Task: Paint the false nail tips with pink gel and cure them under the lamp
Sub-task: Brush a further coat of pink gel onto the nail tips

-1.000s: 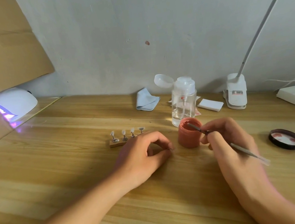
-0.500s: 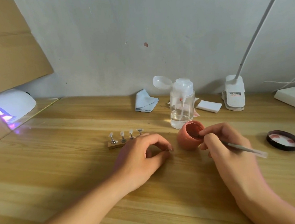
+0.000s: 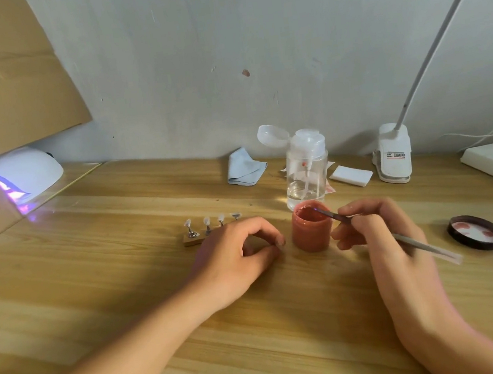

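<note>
Pinching the brush point(image 3: 332, 216) between thumb and fingertips, the right hand point(image 3: 385, 241) holds its tip at the rim of the open pink gel jar point(image 3: 311, 234), which stands upright on the worktop point(image 3: 126, 279). The left hand point(image 3: 235, 259) rests just left of the jar, fingers loosely curled, gripping nothing visible. Four nail tips point(image 3: 206, 221) sit on a wooden stand point(image 3: 191, 240) behind the left hand. The curing lamp point(image 3: 26, 172) glows at far left.

A pale wooden tabletop point(image 3: 97, 298) lies under the right grip point(image 3: 381, 232) and meets a grey plaster wall point(image 3: 191, 53) beyond it, marked by a small reddish spot point(image 3: 245, 73). Far left of the grip stands brown cardboard point(image 3: 10, 91); behind and right of it, a white clip lamp point(image 3: 391, 153).
</note>
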`<state>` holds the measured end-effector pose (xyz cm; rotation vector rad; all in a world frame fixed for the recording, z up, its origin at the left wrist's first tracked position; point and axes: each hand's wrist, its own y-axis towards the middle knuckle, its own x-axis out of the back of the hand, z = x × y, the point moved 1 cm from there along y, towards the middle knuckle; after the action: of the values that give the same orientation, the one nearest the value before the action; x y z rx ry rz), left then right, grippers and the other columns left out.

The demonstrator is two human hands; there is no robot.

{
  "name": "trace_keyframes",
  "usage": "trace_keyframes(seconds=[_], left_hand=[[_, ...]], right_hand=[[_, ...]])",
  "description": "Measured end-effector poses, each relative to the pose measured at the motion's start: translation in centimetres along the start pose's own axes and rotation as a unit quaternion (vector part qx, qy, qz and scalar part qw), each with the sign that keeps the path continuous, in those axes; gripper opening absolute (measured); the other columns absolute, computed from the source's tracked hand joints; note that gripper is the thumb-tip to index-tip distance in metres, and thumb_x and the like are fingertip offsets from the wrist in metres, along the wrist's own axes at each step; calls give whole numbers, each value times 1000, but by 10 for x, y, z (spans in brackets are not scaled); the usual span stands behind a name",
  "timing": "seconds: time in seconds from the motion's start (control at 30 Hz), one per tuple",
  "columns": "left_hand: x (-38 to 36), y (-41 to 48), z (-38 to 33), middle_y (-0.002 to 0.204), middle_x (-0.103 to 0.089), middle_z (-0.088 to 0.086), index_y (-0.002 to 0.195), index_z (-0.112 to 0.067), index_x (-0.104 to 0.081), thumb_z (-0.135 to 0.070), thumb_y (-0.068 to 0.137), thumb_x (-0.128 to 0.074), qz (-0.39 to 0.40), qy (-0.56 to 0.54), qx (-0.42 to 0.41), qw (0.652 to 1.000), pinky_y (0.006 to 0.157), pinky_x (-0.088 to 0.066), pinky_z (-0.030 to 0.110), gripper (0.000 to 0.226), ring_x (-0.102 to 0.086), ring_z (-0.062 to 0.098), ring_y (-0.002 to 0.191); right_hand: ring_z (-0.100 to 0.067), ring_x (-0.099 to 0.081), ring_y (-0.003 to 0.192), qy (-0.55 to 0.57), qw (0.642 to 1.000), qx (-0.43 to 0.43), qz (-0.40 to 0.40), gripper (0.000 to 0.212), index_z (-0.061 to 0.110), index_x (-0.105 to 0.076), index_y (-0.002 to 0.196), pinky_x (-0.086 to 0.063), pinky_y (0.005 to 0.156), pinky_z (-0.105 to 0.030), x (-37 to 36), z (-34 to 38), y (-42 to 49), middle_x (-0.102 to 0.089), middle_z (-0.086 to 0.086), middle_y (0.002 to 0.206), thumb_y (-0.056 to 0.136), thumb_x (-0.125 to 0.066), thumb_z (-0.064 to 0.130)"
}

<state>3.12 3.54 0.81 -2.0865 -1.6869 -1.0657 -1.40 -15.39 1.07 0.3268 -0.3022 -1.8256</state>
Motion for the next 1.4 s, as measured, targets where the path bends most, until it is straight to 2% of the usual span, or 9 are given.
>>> trace_keyframes(seconds=[0.07,0.2,0.33,0.47,0.6,0.73,0.9,1.03,1.4], left_hand=[[1,0,0,51,-50,-36,84,-31,-69,-22,89,-71,3,3,-4,1000,48,-29,14,11,-41,0,46],[0,1,0,50,-49,-39,79,-34,-65,-24,90,-72,9,-2,-10,1000,45,-29,12,16,-41,-1,43],[-2,1,-5,51,-50,-39,75,-36,-64,-27,88,-74,16,12,-21,1000,46,-30,12,18,-43,-3,45],[-5,0,-7,59,-56,-37,77,-34,-67,-32,84,-74,10,19,-17,1000,48,-27,16,10,-45,-3,48],[-14,1,-17,65,-60,-36,72,-42,-66,-31,81,-78,27,-13,-30,999,48,-32,12,19,-46,-6,49],[-28,6,-30,73,-65,-31,72,-41,-67,-22,79,-82,80,-41,-58,994,51,-33,8,25,-48,-11,52],[-53,12,-47,81,-69,-29,73,-42,-68,-18,80,-79,78,-60,-74,992,57,-34,6,28,-53,-16,59],[-62,8,-46,78,-64,-35,80,-42,-68,-29,82,-78,42,-19,-91,995,55,-33,8,17,-50,-16,59],[-61,9,-46,76,-63,-34,78,-43,-67,-27,83,-78,49,-18,-96,994,56,-32,7,20,-50,-17,60]], right_hand=[[-20,-67,76,28,999,-3,25,19,12,-60,100,-52,76,-28,-1,2,-1,-71,-10,80,90,-44,17],[-22,-70,91,61,992,-22,111,30,8,-58,103,-52,80,-17,-8,6,-4,-74,-13,97,85,-38,21],[-26,-70,101,99,987,-52,117,20,0,-56,103,-53,88,-23,-5,10,-2,-73,-19,100,96,-38,7],[-21,-68,78,137,984,-107,47,9,7,-57,95,-55,74,-30,4,23,1,-69,-12,83,96,-49,9],[-11,-54,58,92,979,-178,-31,16,9,-61,99,-48,56,-23,18,28,1,-63,-1,67,94,-63,24],[-12,-56,54,36,988,-148,-25,16,6,-54,100,-48,51,-23,38,29,-7,-67,-3,64,94,-62,19],[-13,-47,47,-2,994,-105,-26,24,10,-44,70,-39,42,-19,59,24,-13,-57,-5,54,89,-55,0],[-13,-45,46,-2,995,-98,-4,26,13,-42,65,-38,42,-19,59,18,-10,-55,-6,51,84,-54,1],[-10,-49,44,-32,995,-90,17,20,12,-43,66,-39,43,-17,58,7,-6,-60,-9,52,79,-57,6]])
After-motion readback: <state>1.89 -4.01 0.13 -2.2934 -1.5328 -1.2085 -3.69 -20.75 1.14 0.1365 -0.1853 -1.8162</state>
